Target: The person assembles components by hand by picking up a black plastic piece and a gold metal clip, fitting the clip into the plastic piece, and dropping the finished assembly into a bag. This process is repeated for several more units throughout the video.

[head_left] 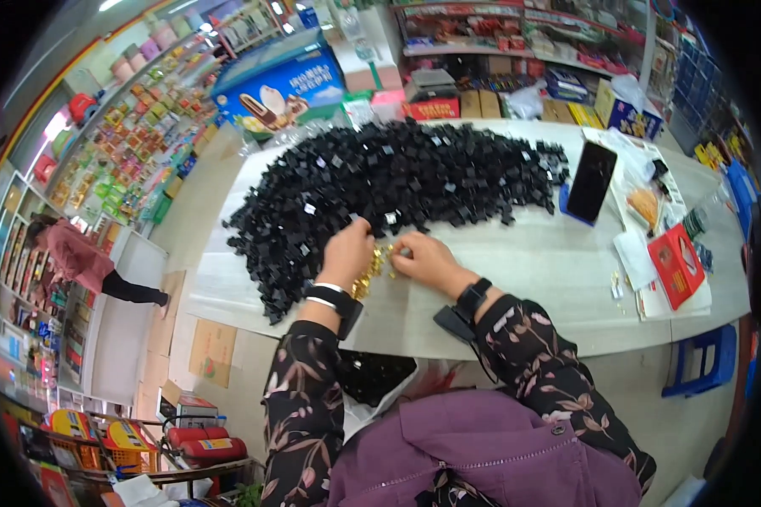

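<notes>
A broad heap of small black square pieces covers the far side of the white table. My left hand is at the heap's near edge, its fingers bent together; whatever is in them is hidden. Just to its right, my right hand is closed in a pinch, and what it holds is too small to make out. Between the two hands lies a little pile of shiny gold pieces. Below the table edge, in front of me, a white bag holds more dark pieces.
A phone stands upright on the right. Beyond it are a white tray, a red booklet and a clear bottle. A blue stool stands below at right. A person in pink walks at the left.
</notes>
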`<state>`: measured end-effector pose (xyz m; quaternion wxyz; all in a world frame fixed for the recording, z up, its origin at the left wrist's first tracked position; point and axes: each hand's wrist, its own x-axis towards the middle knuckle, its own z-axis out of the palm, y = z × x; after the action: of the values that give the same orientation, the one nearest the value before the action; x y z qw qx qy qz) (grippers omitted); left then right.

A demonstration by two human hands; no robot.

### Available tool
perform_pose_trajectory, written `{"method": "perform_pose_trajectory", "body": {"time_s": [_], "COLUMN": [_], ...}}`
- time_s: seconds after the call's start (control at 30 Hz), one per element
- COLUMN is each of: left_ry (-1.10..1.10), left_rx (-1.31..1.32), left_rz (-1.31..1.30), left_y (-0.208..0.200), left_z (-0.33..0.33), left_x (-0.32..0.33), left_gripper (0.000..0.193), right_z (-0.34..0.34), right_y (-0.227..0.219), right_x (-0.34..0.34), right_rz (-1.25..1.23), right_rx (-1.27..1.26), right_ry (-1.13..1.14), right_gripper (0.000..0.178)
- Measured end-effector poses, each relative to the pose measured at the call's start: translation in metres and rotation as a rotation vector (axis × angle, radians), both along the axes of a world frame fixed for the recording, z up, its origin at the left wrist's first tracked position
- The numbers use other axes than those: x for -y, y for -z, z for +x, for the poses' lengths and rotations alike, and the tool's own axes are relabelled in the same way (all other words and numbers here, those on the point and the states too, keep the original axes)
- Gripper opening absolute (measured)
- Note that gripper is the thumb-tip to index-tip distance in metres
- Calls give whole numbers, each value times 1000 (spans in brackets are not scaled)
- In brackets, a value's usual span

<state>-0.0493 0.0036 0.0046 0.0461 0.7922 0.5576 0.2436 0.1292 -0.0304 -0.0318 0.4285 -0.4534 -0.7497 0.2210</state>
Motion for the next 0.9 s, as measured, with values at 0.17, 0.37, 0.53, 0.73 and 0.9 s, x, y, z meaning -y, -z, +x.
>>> {"method": "perform_pose_trajectory", "body": {"time_s": [0.17,0.37,0.53,0.73,0.9], "left_ry": [29,86,115,100,63], "left_rx": [-293,-322,-241,-371,-387], "left_rz": [105,146,151,142,114], "left_y": [8,7,12,0,0], "left_z": [8,4,-1,-3,-5], "left_x": [-11,-14,-13,-12,-13], "left_gripper": [11,11,12,10,7], "right_z": [6,8,7,6,5], "right_y": [1,-15,-10,-7,-6], "right_x": [1,4,2,1,2], "right_rz": [-87,-160,-171,-203,-180], "right_rx": [7,-23,-51,-92,20], "right_ry": [-24,-81,-58,-87,-55], "right_gripper": [16,17,19,20,20]}}
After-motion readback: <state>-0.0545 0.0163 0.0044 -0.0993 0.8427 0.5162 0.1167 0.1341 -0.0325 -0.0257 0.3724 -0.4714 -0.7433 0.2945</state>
